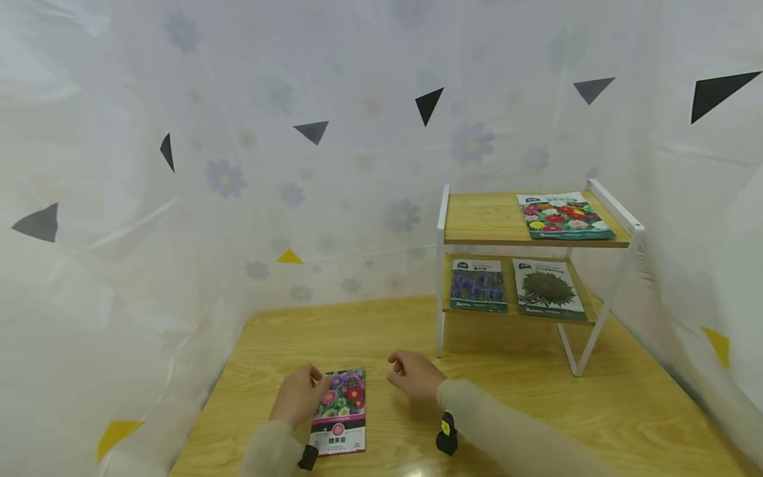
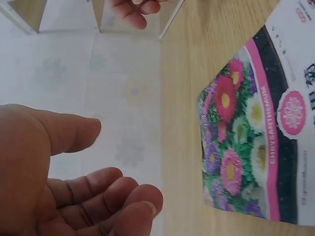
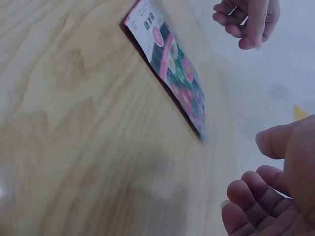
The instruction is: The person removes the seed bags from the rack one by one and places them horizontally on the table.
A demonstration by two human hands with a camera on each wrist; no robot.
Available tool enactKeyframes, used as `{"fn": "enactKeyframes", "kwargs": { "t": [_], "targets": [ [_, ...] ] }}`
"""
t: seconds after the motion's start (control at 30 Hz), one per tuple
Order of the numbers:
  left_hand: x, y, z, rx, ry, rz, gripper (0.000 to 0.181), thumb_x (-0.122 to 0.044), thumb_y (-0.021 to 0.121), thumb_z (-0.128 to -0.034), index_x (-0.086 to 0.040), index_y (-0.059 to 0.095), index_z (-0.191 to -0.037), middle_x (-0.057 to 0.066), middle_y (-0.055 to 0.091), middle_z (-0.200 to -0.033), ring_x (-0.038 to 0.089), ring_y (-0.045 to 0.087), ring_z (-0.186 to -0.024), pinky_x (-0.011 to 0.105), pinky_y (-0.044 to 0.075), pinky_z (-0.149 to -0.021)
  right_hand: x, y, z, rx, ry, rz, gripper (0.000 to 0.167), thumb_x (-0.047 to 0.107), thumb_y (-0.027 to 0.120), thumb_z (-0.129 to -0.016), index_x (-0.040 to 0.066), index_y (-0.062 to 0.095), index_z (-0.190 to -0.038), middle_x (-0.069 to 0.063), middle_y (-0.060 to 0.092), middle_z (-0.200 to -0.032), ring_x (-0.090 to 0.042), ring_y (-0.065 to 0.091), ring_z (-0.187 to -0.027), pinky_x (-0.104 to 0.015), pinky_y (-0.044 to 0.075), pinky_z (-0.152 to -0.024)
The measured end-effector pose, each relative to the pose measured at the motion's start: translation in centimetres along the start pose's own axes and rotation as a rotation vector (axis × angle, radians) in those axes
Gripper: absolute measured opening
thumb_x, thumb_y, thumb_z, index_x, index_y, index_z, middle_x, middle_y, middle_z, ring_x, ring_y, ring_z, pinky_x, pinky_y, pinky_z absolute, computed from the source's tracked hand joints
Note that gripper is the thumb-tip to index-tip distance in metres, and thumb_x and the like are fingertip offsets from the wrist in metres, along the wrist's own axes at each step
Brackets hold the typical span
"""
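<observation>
A chrysanthemum seed packet [image 1: 338, 412] lies face up on the wooden table, printed with pink, purple and white flowers. My left hand [image 1: 300, 396] hovers at the packet's left edge, and the left wrist view shows its loosely bent fingers [image 2: 140, 206] and thumb apart from it. To the packet's right, my right hand [image 1: 415, 375] is held over the table with nothing in it. In the right wrist view its thumb [image 3: 275, 141] and curved fingers stand apart, a gap away from the packet [image 3: 170, 61].
At the right stands a two-tier wooden shelf [image 1: 477, 215] with white metal legs. One packet with red flowers [image 1: 563, 215] lies on its top tier. Below lie a purple-flower packet [image 1: 479, 286] and a sunflower-head packet [image 1: 548, 289]. A patterned white curtain [image 1: 357, 165] surrounds the table [image 1: 334, 331].
</observation>
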State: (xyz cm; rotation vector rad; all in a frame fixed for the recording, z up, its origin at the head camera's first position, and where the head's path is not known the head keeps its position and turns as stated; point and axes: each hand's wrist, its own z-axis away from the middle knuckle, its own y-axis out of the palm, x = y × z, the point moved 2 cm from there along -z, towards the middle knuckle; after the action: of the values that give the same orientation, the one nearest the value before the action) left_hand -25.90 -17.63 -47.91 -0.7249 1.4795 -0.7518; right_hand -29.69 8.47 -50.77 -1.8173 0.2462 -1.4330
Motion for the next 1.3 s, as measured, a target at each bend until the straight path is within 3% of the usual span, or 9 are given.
{"fn": "enactKeyframes", "kwargs": {
  "t": [0.1, 0.27, 0.5, 0.77, 1.03, 1.3],
  "targets": [
    [-1.1, -0.4, -0.1, -0.009, 0.066, -0.011, 0.035, -0.037, 0.061, -0.0946, -0.002, 0.061, -0.1, 0.001, 0.056, -0.073, 0.012, 0.052, -0.059, 0.03, 0.045, -0.054, -0.3, -1.4, 0.2, -0.009, -0.022, -0.007, 0.039, 0.032, 0.057, -0.098, 0.006, 0.054, -0.127, 0.004, 0.054, -0.099, -0.011, 0.052, -0.086, -0.033, 0.046, -0.075],
    [-2.6, -0.9, -0.6, -0.032, 0.128, -0.028, 0.035, -0.038, 0.058, -0.0963, -0.004, 0.061, -0.103, -0.001, 0.054, -0.071, 0.012, 0.05, -0.055, 0.03, 0.043, -0.053, -1.1, -3.6, 0.6, -0.04, -0.063, -0.07, 0.037, 0.027, 0.057, -0.098, 0.003, 0.053, -0.126, -0.001, 0.054, -0.102, -0.015, 0.051, -0.088, -0.034, 0.045, -0.076],
    [-4.9, -1.3, -1.3, -0.047, 0.232, -0.011, 0.031, -0.036, 0.055, -0.0982, -0.007, 0.062, -0.106, -0.004, 0.054, -0.068, 0.011, 0.049, -0.052, 0.029, 0.044, -0.053, -1.7, -7.1, 2.0, -0.067, -0.037, -0.125, 0.036, 0.025, 0.057, -0.099, 0.004, 0.052, -0.128, -0.003, 0.055, -0.105, -0.017, 0.053, -0.093, -0.035, 0.046, -0.078],
    [-7.7, -1.5, -1.0, -0.055, 0.325, 0.047, 0.041, -0.041, 0.053, -0.0985, -0.009, 0.062, -0.123, -0.007, 0.061, -0.084, 0.006, 0.054, -0.068, 0.029, 0.049, -0.064, -1.8, -10.8, 4.2, -0.065, -0.053, -0.111, 0.04, 0.027, 0.057, -0.099, 0.008, 0.05, -0.133, -0.002, 0.056, -0.108, -0.017, 0.055, -0.097, -0.034, 0.049, -0.079],
    [-11.8, -2.5, -0.2, -0.045, 0.44, 0.089, 0.046, -0.045, 0.051, -0.0983, -0.013, 0.058, -0.13, -0.005, 0.06, -0.103, 0.007, 0.057, -0.086, 0.029, 0.051, -0.075, -0.5, -15.3, 6.9, -0.117, -0.112, -0.008, 0.039, 0.036, 0.055, -0.098, 0.011, 0.054, -0.128, 0.002, 0.06, -0.105, -0.013, 0.057, -0.093, -0.03, 0.049, -0.077],
    [-16.9, -3.2, -0.1, -0.057, 0.587, 0.074, 0.046, -0.044, 0.049, -0.0991, -0.009, 0.059, -0.128, -0.002, 0.061, -0.101, 0.01, 0.058, -0.09, 0.026, 0.05, -0.074, 2.7, -19.0, 9.7, -0.196, -0.145, 0.084, 0.034, 0.035, 0.054, -0.099, 0.015, 0.057, -0.125, 0.003, 0.063, -0.103, -0.011, 0.058, -0.091, -0.028, 0.05, -0.073]
  ]
}}
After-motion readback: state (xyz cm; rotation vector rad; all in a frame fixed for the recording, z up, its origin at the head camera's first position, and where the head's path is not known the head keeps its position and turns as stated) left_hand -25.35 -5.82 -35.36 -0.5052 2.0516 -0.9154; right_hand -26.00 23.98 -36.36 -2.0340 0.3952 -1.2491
